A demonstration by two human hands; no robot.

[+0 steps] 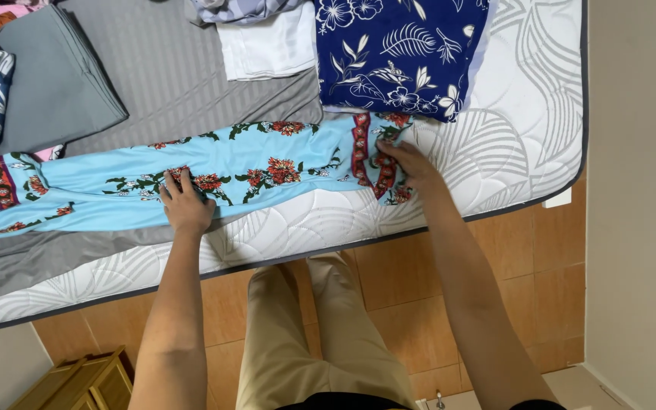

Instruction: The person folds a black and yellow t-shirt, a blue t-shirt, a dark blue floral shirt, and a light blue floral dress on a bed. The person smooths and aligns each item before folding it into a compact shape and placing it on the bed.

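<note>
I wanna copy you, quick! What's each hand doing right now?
Left hand: open, pressing flat on the light blue flowered cloth.
Right hand: fingers pinching the cloth's red-patterned end.

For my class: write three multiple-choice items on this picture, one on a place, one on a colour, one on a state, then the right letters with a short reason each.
1. Where does the left hand rest?
A. on the light blue flowered cloth
B. on the floor
C. on the wooden crate

2. What colour is the folded cloth above the right hand?
A. yellow
B. dark blue with white flowers
C. plain green

3. How does the light blue cloth lie?
A. rolled up
B. hanging
C. spread long across the mattress

Answers: A, the palm presses on it; B, white flowers on navy; C, it stretches flat.
</note>
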